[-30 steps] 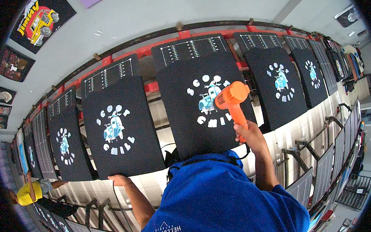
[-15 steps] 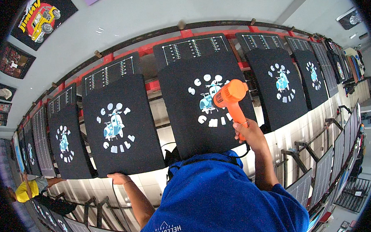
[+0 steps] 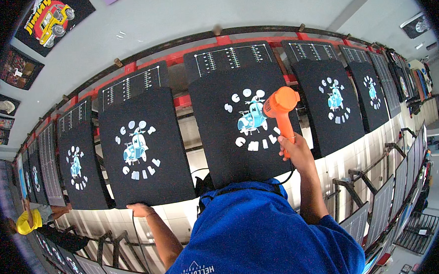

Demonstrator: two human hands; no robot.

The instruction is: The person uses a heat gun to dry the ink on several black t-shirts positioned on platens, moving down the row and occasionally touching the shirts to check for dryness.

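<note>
My right hand [image 3: 295,150] grips the handle of an orange hair dryer [image 3: 283,104]. Its barrel is over the right part of a black T-shirt [image 3: 215,157] spread on a board, with a light-blue scooter print and white lettering; it hides some of the letters. A dark cord leaves the handle's lower end and loops towards my waist. Down at the front edge of the neighbouring board on the left is my left hand [image 3: 141,210], its fingers curled round a thin dark cord [image 3: 138,235] that hangs from it. Another black printed T-shirt [image 3: 147,188] covers that board.
More boards with the same printed black shirts [image 3: 337,131] line the long red-and-black rack [image 3: 175,55] both ways. Behind me stands a second row of grey boards [image 3: 382,205] on metal brackets. A person in yellow [image 3: 28,222] is at the far left. Framed prints [image 3: 54,24] hang on the wall.
My right hand has shifted the hair dryer slightly right and up, uncovering more of the scooter print. My left hand stays at the board's edge. The person in yellow has moved a little.
</note>
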